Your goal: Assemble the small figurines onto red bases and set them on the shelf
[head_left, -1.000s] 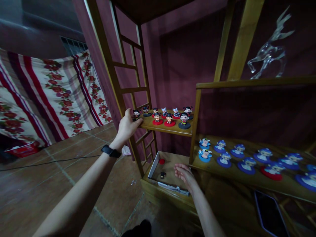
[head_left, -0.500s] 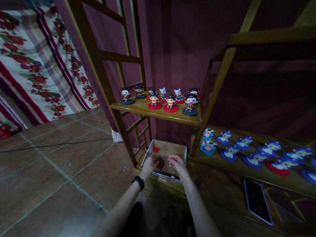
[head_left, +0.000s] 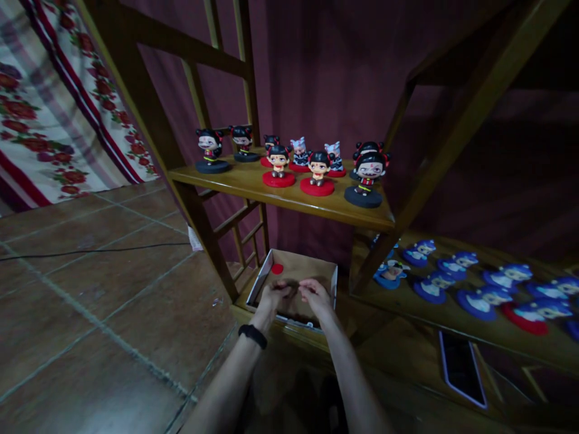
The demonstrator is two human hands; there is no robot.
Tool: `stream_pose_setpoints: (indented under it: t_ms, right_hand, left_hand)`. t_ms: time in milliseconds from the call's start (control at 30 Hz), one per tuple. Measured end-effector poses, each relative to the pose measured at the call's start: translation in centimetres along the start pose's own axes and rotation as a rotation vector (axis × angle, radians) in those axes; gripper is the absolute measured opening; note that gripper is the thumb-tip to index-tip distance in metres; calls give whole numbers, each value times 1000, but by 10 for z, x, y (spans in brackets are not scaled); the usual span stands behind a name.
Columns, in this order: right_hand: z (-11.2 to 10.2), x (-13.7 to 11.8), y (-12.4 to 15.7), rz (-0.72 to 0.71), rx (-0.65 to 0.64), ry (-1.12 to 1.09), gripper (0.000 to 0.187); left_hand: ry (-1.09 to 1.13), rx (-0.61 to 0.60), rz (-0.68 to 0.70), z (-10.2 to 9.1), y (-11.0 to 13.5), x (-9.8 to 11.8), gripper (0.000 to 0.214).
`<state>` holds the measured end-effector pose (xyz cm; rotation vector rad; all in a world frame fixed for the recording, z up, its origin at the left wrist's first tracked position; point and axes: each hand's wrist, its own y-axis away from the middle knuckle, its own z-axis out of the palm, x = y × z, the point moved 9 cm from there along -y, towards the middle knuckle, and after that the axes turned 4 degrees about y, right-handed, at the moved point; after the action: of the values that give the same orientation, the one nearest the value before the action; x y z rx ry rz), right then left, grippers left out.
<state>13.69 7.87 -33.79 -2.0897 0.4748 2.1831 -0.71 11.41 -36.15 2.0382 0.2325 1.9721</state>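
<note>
Low in the middle of the frame, both hands now meet inside the shallow open cardboard box (head_left: 296,271) on the bottom shelf. A second ago the left hand (head_left: 274,295) was up at the wooden shelf (head_left: 253,184) of small black-haired figurines (head_left: 319,169); it has since dropped to join the right hand (head_left: 313,293). The fingers of both are curled together over something small and dark, though whether they grip it I cannot tell. A red round disc (head_left: 277,269) lies at the box's far left corner.
</note>
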Motion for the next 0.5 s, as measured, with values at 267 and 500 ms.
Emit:
stream_pose_setpoints:
  t_ms: [267,500]
  right_hand:
    - [-1,5,3,7,-25,1,36]
    - [15,-6,11,-23,-170,-20,36]
  left_hand:
    - [576,-301,-218,20,28,8,21]
    - [479,-341,-168,17,26,14,20]
